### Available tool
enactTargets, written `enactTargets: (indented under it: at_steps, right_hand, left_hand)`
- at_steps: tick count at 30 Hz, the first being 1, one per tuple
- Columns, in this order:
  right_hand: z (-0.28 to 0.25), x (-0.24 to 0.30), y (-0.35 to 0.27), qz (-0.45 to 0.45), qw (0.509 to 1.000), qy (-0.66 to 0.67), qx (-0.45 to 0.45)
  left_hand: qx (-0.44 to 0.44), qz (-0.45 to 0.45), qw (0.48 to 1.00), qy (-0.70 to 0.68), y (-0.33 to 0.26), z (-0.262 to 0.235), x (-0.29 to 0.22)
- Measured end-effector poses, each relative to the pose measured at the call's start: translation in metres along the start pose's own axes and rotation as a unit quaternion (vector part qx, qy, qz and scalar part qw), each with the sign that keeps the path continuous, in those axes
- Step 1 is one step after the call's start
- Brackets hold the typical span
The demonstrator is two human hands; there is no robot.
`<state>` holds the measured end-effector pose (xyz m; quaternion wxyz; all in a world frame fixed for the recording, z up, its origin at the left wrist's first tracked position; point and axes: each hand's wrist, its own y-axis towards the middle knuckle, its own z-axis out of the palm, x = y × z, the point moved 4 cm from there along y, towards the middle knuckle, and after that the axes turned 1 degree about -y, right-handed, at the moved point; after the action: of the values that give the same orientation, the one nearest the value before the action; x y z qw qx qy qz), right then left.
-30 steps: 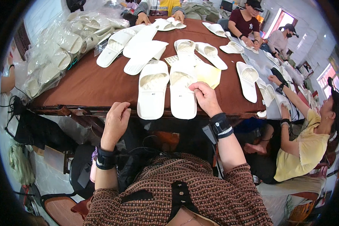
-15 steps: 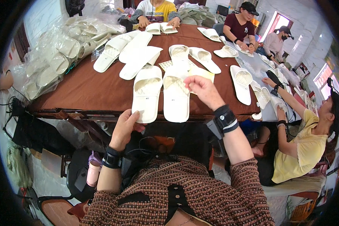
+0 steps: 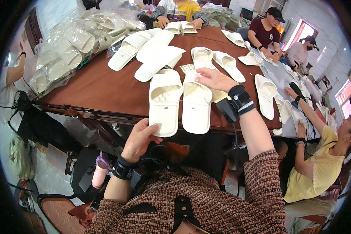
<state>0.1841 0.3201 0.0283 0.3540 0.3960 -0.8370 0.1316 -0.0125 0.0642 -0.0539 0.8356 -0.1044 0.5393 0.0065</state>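
A pair of white slippers lies side by side at the brown table's near edge, heels toward me and reaching past the edge. My left hand (image 3: pixel 141 139) grips the heel of the left slipper (image 3: pixel 164 117), thumb on top and fingers beneath. On the right slipper (image 3: pixel 196 115), my right hand (image 3: pixel 218 80) is closed over the strap near the toe, with bent fingers against it. Whether anything small is between those fingers is hidden. Partly under that hand and slipper is a yellow sheet (image 3: pixel 221 96); a sheet of small stickers (image 3: pixel 187 68) lies beyond.
More white slippers (image 3: pixel 129 50) lie about the brown table (image 3: pixel 85 87). Plastic-wrapped slippers (image 3: pixel 72 50) are heaped at the left. A co-worker opposite handles a white pair (image 3: pixel 180 27). Other people work along the grey table (image 3: pixel 275 74) on the right. A pink bottle (image 3: pixel 99 175) is below left.
My right hand has gone from a pinch at the right slipper's strap opening to lying over the strap nearer the toe. My left hand keeps its hold on the heel. The whole view has shifted slightly.
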Motion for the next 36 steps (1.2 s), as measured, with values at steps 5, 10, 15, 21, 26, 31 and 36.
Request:
enactTargets:
  at_steps: [5, 10, 15, 21, 26, 31, 36]
  right_hand:
    - [-0.009, -0.004, 0.002, 0.037, 0.999, 0.017, 0.006]
    - [-0.030, 0.016, -0.009, 0.060, 0.993, 0.099, -0.011]
    - [-0.060, 0.036, -0.026, 0.043, 0.995, 0.058, -0.071]
    - [-0.104, 0.037, -0.045, 0.041, 0.992, 0.068, -0.101]
    - [-0.171, 0.000, -0.057, 0.061, 0.963, 0.029, -0.261]
    - [-0.233, -0.060, -0.092, 0.045, 0.901, 0.038, -0.429]
    - [-0.245, -0.101, -0.115, 0.056, 0.800, 0.166, -0.574]
  left_hand:
    - [0.034, -0.035, 0.999, -0.015, 0.002, 0.006, 0.007]
    - [0.049, -0.003, 0.998, -0.041, -0.005, 0.016, 0.008]
    - [0.074, 0.013, 0.997, 0.000, -0.012, 0.028, 0.003]
    - [0.123, 0.002, 0.992, 0.036, -0.004, 0.060, -0.036]
    - [0.171, -0.003, 0.980, 0.098, 0.046, 0.095, -0.076]
    - [0.263, 0.036, 0.948, 0.174, 0.114, 0.163, -0.106]
    - [0.308, 0.039, 0.928, 0.208, 0.187, 0.224, -0.090]
